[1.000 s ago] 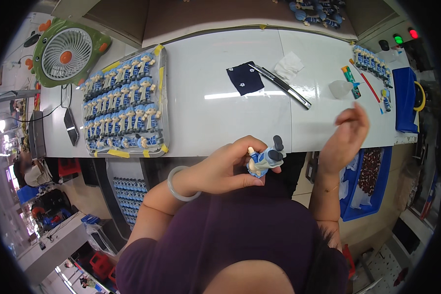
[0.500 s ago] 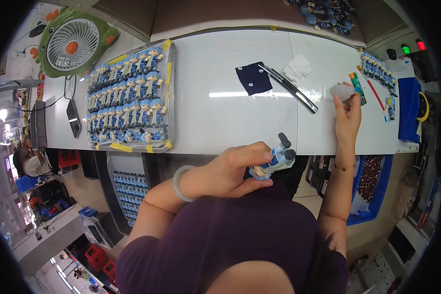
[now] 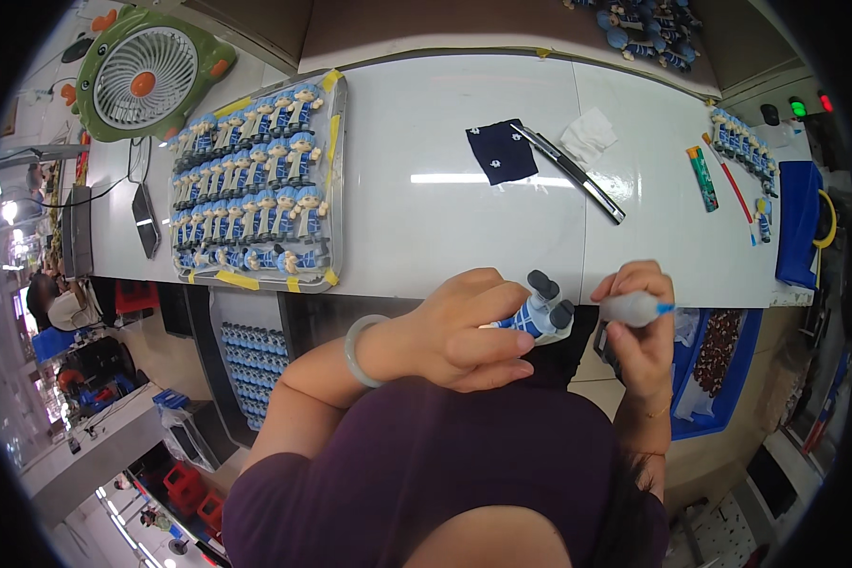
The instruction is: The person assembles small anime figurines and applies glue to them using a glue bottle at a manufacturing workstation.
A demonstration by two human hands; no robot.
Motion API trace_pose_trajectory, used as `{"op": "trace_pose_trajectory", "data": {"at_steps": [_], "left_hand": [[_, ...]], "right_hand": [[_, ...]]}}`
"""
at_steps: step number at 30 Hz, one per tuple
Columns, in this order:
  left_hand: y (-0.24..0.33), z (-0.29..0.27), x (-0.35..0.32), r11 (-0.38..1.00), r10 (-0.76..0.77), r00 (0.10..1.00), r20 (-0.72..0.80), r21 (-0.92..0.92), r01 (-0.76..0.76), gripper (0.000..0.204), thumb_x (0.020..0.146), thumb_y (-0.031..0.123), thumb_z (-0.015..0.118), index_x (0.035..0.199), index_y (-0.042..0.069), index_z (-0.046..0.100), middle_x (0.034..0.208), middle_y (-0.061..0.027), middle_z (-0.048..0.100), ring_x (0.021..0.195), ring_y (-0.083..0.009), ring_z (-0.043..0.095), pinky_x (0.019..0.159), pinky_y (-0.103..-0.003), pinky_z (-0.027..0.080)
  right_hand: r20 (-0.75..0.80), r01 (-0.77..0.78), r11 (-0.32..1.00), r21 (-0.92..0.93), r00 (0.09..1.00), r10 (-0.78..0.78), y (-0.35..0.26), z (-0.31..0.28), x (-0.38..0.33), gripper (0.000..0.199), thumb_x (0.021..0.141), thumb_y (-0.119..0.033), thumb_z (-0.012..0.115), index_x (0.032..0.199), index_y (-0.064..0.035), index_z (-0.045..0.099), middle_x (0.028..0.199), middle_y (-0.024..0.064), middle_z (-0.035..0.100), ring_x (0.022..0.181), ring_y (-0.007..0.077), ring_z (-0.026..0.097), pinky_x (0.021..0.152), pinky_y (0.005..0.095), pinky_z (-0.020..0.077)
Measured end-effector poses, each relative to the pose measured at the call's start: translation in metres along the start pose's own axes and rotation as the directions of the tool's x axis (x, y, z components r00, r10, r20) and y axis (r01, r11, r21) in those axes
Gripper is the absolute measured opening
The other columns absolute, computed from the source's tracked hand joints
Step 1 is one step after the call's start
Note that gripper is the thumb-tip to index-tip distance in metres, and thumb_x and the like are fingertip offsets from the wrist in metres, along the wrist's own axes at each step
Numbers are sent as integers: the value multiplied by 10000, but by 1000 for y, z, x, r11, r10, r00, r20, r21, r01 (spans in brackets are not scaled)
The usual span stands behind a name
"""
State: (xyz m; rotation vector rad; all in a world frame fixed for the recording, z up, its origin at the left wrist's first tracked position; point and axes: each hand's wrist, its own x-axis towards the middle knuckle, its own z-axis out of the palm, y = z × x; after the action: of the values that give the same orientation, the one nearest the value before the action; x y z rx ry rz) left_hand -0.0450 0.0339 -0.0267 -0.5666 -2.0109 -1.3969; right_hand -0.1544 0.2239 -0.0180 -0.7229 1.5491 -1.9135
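Observation:
My left hand is closed round a small blue-and-white figurine, held tilted at the table's front edge. Its dark feet point up and away from me, while its head is hidden by my fingers. A little to the right, my right hand grips a translucent squeeze bottle with a blue tip, which points to the right, away from the figurine. The two hands are apart. Rows of similar figurines fill a tray with yellow tape on its rim at the left.
On the white table lie a dark cloth, a black-and-silver knife-like tool, a white tissue, a green tube and a red brush. More figurines and a blue bin stand right; a green fan far left.
My right hand has brought the squeeze bottle from the table's right side back toward me, near the figurine. My left fingers have shifted on the figurine, covering its head.

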Motion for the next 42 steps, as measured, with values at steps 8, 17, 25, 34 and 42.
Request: {"op": "trace_pose_trajectory", "data": {"at_steps": [8, 17, 25, 34, 42], "left_hand": [[3, -7, 2, 998, 42, 998, 52, 42, -45, 434, 677, 89, 677, 1023, 110, 415, 792, -131, 516, 535, -205, 461, 482, -299, 337], [6, -3, 3, 986, 87, 994, -62, 149, -77, 332, 731, 84, 611, 1008, 115, 431, 691, -80, 509, 508, -185, 454, 501, -304, 332], [7, -1, 2, 985, 89, 994, -61, 152, -79, 340, 733, 73, 608, 1013, 112, 419, 684, -75, 500, 510, -180, 452, 505, -297, 328], [7, 0, 0, 984, 104, 993, -62, 150, -94, 332, 735, 67, 602, 998, 107, 404, 685, -79, 498, 510, -184, 457, 492, -297, 323], [7, 1, 0, 986, 89, 994, -61, 145, -80, 274, 738, 76, 594, 947, 106, 421, 674, -75, 482, 500, -181, 440, 487, -295, 311]], "right_hand": [[134, 277, 730, -625, 959, -249, -15, 10, 2, 320, 588, -25, 692, 879, -64, 564, 844, 84, 554, 772, 239, 530, 671, 306, 427], [193, 379, 334, -863, 859, -474, -31, 18, -1, 357, 566, -40, 702, 898, -143, 618, 876, 36, 550, 816, 229, 503, 656, 307, 426], [250, 363, 155, -919, 839, -484, -39, 19, -11, 358, 614, -84, 718, 931, -215, 613, 963, -23, 505, 912, 199, 462, 708, 291, 395], [266, 359, 106, -927, 830, -490, -39, 20, -13, 352, 663, -97, 718, 952, -253, 591, 984, -59, 484, 934, 178, 447, 718, 289, 370], [282, 358, 74, -931, 832, -478, -42, 21, -15, 361, 661, -87, 720, 944, -269, 588, 981, -67, 477, 940, 171, 443, 736, 289, 366]]}}
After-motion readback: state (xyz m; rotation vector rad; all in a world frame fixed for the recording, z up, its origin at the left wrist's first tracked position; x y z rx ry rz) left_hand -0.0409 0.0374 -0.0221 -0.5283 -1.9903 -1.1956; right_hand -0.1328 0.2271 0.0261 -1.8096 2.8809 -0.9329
